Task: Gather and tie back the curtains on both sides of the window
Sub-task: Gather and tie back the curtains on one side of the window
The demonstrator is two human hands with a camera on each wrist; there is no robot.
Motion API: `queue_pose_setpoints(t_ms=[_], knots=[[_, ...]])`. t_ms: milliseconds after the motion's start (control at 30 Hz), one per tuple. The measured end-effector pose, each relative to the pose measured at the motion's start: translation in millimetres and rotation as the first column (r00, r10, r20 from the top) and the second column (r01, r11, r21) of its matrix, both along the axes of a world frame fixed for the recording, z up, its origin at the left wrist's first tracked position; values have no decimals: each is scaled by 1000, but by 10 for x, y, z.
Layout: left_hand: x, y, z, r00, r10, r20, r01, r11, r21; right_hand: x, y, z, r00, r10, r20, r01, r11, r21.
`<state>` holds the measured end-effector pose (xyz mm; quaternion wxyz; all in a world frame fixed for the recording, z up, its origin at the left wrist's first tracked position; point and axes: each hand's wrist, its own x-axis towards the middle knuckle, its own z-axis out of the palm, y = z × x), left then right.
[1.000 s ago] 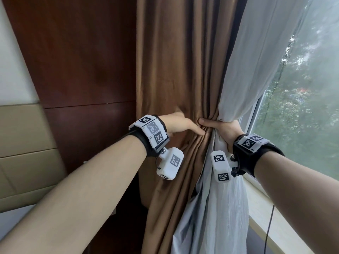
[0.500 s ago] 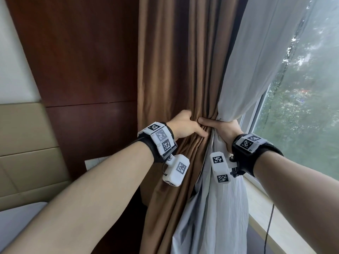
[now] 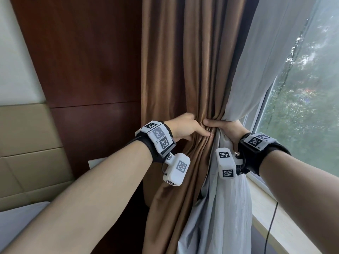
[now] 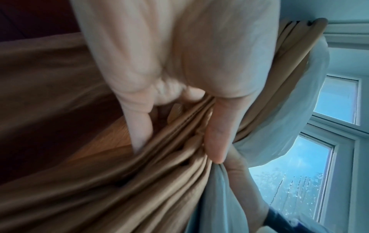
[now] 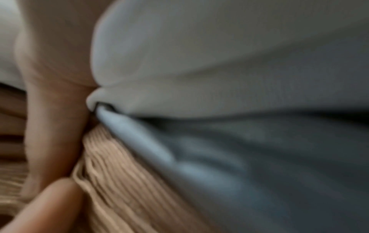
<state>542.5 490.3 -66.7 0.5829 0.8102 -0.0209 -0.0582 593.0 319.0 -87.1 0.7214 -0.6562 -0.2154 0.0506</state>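
Curtains at the window's left side are bunched at one waist: the brown curtain (image 3: 176,70), heavy and finely pleated, and the grey sheer (image 3: 256,61) beside it, thin and light. Judged from the folds, both are soft and limp; the brown cloth looks weighty and likely to slide out fold by fold unless the whole bundle is circled at the pinch point, which is the place to take hold.

The left hand (image 3: 185,128) grasps the brown pleats, thumb laid across the front and fingers curled behind. The right hand (image 3: 224,127) is clenched round the sheer and the nearer brown folds, its thumb tip almost meeting the left thumb. Below both hands the cloth hangs loose and flares.

No tie-back shows in any view.

The head view alone gives the full layout: wood panel (image 3: 82,61) beyond the left hand, window (image 3: 302,107) and sill (image 3: 275,222) beyond the right. The left wrist view shows fingers (image 4: 139,126) dug behind the pleats. The right wrist view is blurred, showing only sheer cloth pressed against brown ribs.
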Motion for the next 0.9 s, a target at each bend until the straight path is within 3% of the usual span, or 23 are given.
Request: queue_pose_setpoints(t_ms=[133,333,500,633,800,900], knots=[[8,-32,-68,1000,0,-24,-1,1000,-17,-34,-8,12,1000,-14,18,14,1000,16],[1,-83,-175,998,-48,-37,40,981,-187,-54,-20,46,997,80,-6,-80,996,-24],[24,-107,-163,996,-92,-17,88,986,-145,-6,-53,33,999,37,-35,-38,999,-14],[77,-45,-72,998,27,49,-28,999,27,14,-50,3,999,-49,-21,49,999,2],[100,34,50,951,201,235,-221,973,62,0,-20,-11,995,-103,0,103,995,-2],[138,82,22,971,164,172,-165,986,-9,-8,0,-12,994,-107,17,107,994,-11]])
